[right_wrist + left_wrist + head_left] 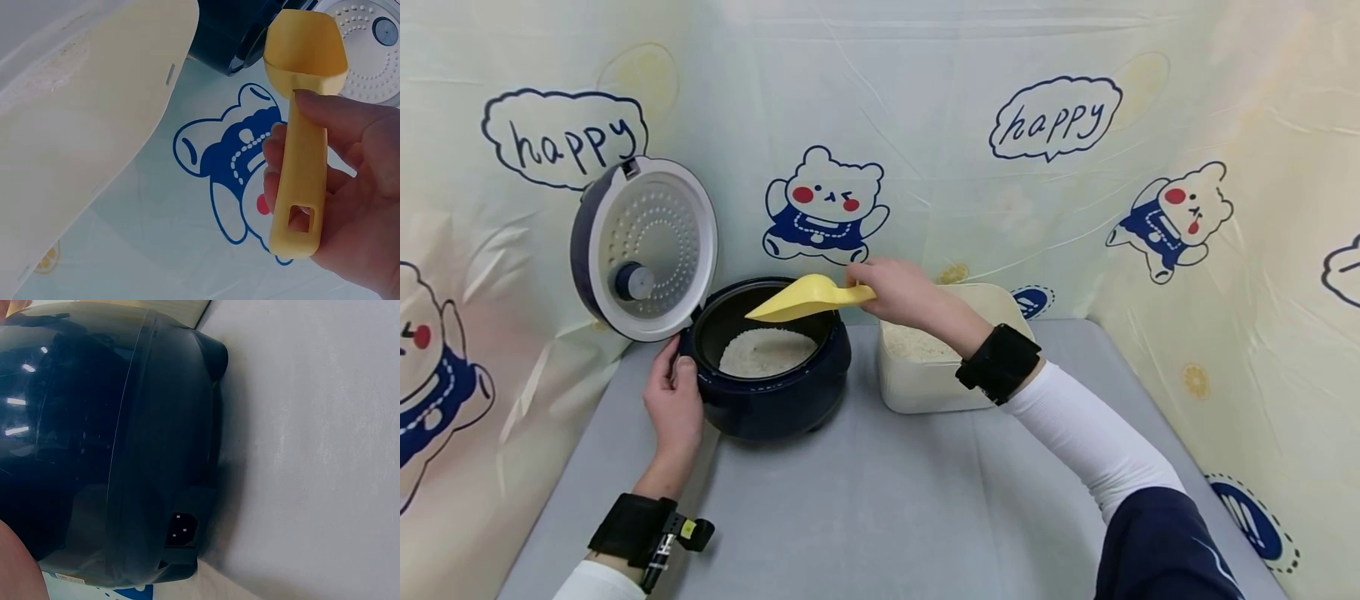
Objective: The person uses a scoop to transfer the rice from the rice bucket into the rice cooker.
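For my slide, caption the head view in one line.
Right hand holds a yellow scoop over the open cooker of rice; left hand steadies its side.

Dark cooker body [106, 444], pwr socket [182, 529], grey table [312, 456]

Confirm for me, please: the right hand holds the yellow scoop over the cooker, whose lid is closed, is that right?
Not quite: the lid is open, as the head view shows. The right hand does hold the yellow scoop over the cooker.
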Motion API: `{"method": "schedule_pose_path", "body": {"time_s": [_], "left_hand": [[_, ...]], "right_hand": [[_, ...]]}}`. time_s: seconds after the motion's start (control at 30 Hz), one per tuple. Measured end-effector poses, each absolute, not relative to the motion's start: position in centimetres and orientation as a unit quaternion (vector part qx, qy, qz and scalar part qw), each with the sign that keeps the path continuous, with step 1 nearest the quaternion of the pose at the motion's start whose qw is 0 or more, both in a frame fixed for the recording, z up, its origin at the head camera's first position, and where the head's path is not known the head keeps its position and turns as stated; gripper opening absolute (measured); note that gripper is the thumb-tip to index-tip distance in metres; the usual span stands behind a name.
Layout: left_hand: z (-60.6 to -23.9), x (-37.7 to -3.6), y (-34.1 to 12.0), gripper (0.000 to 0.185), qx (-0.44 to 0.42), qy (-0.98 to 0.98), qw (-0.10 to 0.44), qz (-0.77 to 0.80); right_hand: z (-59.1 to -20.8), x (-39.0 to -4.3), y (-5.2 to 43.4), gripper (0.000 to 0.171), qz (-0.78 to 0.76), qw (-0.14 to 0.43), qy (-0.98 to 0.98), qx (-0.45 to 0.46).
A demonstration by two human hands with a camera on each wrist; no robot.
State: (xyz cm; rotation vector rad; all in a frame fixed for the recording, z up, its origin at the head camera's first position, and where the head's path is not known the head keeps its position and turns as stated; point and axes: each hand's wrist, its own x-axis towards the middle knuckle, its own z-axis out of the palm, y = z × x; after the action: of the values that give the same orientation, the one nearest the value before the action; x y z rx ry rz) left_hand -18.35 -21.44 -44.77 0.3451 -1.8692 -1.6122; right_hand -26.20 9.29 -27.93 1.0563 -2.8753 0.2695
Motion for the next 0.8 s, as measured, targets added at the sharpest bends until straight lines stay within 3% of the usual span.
{"method": "schedule_pose_path", "body": {"time_s": [0.17, 0.53, 0.8], "left_hand": [[-44.7, -18.2, -21.5, 0.045, 0.133, -0.716, 0.312, -0.61], [-44.7, -18.2, -21.4, 0.044, 0.135, -0.709, 0.325, -0.611], [-44.4, -18.2, -21.3, 0.045, 0.137, -0.71, 0.317, -0.614]], "right_hand": [[-28.0, -26.5, 10.0, 0.02, 0.135, 0.005, -0.931, 0.34], [-29.0, -27.2, 14.2, 0.026, 0.36, -0.155, -0.877, 0.277], [-29.3, -26.8, 17.6, 0.034, 0.409, -0.217, -0.857, 0.224]]}}
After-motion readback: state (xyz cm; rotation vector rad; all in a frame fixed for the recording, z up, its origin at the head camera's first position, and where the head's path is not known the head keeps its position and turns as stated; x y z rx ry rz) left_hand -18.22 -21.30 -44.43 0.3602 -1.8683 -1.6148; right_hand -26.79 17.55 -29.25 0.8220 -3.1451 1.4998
